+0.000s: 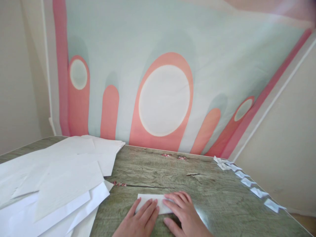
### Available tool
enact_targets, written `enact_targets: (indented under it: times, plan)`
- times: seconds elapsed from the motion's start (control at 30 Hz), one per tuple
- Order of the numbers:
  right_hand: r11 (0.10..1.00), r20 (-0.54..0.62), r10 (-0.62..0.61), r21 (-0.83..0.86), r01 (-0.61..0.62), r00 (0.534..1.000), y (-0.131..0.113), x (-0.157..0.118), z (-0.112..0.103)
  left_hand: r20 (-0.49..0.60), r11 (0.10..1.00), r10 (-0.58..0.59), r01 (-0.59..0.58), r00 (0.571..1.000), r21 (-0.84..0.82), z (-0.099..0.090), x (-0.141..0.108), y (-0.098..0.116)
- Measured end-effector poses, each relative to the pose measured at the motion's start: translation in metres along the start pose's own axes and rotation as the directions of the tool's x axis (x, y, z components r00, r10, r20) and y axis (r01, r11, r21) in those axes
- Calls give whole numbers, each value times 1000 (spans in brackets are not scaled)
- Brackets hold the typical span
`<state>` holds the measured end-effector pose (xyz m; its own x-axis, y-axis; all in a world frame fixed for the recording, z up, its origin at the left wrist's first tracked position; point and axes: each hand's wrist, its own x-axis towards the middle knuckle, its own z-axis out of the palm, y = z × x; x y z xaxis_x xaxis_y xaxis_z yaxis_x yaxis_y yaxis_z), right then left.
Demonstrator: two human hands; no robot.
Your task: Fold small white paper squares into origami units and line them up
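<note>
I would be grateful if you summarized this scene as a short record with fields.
left hand: fingers flat on small white paper
right hand: fingertips on that paper's right part
surface: wood-patterned table
at left: overlapping white sheets
along right edge: row of small folded paper pieces
behind table: printed backdrop, pale green and coral

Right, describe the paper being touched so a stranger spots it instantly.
On the wood-patterned table, look bottom centre. The white paper strip lies under the left hand and right hand, unlike the larger sheets at left and folded pieces at right.
</note>
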<state>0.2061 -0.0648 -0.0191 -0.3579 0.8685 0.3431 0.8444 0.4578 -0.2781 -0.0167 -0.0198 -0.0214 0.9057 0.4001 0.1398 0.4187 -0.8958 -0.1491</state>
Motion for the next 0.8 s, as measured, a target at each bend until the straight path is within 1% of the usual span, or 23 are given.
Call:
enact_targets:
  times: [0.13,0.23,0.3,0.37,0.43,0.5,0.57,0.6,0.67,0.8]
  plan:
    - [1000,8,7,-21,-7,1000,-1,0,0,30,997,-15,17,999,-69,-7,1,-1]
    - [998,-15,-12,-56,11,1000,-1,-1,-3,124,995,-9,20,992,-93,-17,4,-1]
    - [994,-53,-53,-100,48,997,-2,-1,-2,169,994,-7,25,986,-103,-22,7,-1]
    - [979,-102,-133,-165,115,986,-2,-1,1,189,994,-14,34,982,-100,-24,8,0]
    - [948,-153,-250,-239,210,956,-3,-1,7,187,995,-22,39,982,-90,-22,8,1]
    - [906,-216,-368,-302,297,904,-3,-1,15,164,996,-28,42,986,-82,-17,7,1]
    - [880,-287,-430,-346,326,856,-4,0,22,129,996,-30,41,991,-82,-12,6,1]
    - [875,-304,-440,-358,326,845,-5,0,25,112,996,-31,40,993,-82,-10,6,1]
    - [873,-312,-439,-368,319,842,-5,0,29,93,996,-28,35,995,-81,-8,5,1]
    - [877,-288,-423,-368,308,859,-6,-1,29,111,996,-14,23,994,-83,-9,6,1]
